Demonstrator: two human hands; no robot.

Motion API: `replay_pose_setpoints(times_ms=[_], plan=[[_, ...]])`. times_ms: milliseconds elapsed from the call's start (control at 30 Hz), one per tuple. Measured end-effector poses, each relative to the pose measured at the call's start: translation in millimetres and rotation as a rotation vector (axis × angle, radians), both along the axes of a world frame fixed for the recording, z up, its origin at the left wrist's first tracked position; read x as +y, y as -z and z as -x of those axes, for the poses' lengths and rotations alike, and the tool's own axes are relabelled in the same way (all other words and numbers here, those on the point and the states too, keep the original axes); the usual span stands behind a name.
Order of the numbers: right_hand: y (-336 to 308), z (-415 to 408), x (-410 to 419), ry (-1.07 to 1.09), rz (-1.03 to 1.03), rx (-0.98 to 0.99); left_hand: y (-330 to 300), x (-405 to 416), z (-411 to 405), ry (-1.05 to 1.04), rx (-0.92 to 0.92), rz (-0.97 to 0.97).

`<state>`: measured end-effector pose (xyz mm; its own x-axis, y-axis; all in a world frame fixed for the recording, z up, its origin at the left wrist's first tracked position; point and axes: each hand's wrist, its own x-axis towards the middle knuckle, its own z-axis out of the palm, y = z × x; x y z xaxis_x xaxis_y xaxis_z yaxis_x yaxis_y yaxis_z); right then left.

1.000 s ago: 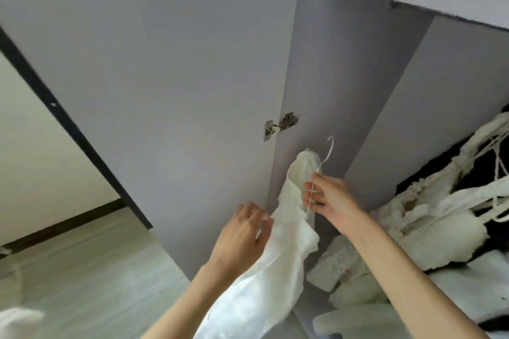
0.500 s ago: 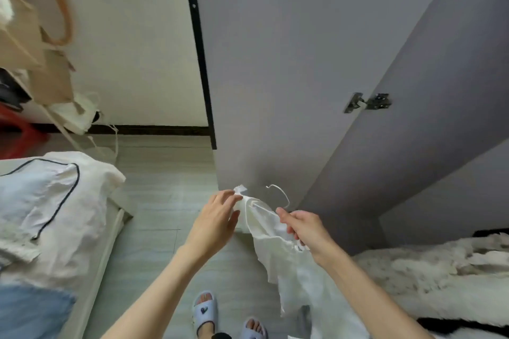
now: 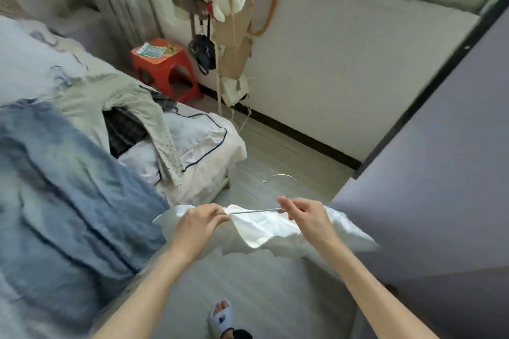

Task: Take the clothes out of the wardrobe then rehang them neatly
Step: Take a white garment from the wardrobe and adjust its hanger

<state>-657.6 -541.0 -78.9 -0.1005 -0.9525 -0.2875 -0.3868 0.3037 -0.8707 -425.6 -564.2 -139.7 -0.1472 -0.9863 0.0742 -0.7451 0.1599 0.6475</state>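
A shiny white garment hangs on a thin wire hanger that I hold level over the floor. My left hand pinches the garment at the hanger's left end. My right hand grips the hanger's wire near its neck, with the hook curving up beyond it. The grey wardrobe door stands open on the right. On the bed at left lie a blue garment and a pale green dotted one.
A red plastic stool with papers on it stands by the wall past the bed. Bags and cloth hang from a rack under the window. My slippered foot is on the pale wood floor.
The view has swung left from the wardrobe interior to the bed and window. Both hands carried the white garment on its hanger out and lowered it, the hanger now lying level.
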Motion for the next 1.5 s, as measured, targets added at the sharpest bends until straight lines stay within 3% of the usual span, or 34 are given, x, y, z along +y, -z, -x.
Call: replay_pose_setpoints(times_ms=[200,500,600,733,900,967,1033,1200,1367,1500], plan=[[-12,-100,-69,-0.271,0.105,0.028,-11,-6,-98,-0.195,-0.056,0.177],[-25,-241,-116,-0.688,0.189,-0.069,-28,41,-189,-0.655,-0.083,0.371],[-29,-280,-123,-0.799,0.179,-0.138,-34,55,-205,-0.799,-0.119,0.396],[-42,-326,-128,-0.965,0.171,-0.163,-41,68,-223,-0.987,-0.353,0.349],[-53,-375,-137,-1.183,0.371,-0.082,-64,81,-244,-1.193,-0.303,0.397],[-45,-387,-146,-1.157,0.640,0.020,-74,87,-258,-1.244,-0.318,0.422],[-36,-399,-157,-1.135,0.763,0.066,-83,98,-274,-1.337,-0.338,0.437],[-19,-431,-163,-1.266,0.640,0.159,-97,131,-315,-1.490,-0.387,0.466],[-6,-485,-142,-1.303,0.771,0.114,-92,159,-370,-1.544,-0.430,0.406],[-6,-549,-110,-1.198,0.852,0.087,-92,185,-431,-1.525,-0.450,0.398]])
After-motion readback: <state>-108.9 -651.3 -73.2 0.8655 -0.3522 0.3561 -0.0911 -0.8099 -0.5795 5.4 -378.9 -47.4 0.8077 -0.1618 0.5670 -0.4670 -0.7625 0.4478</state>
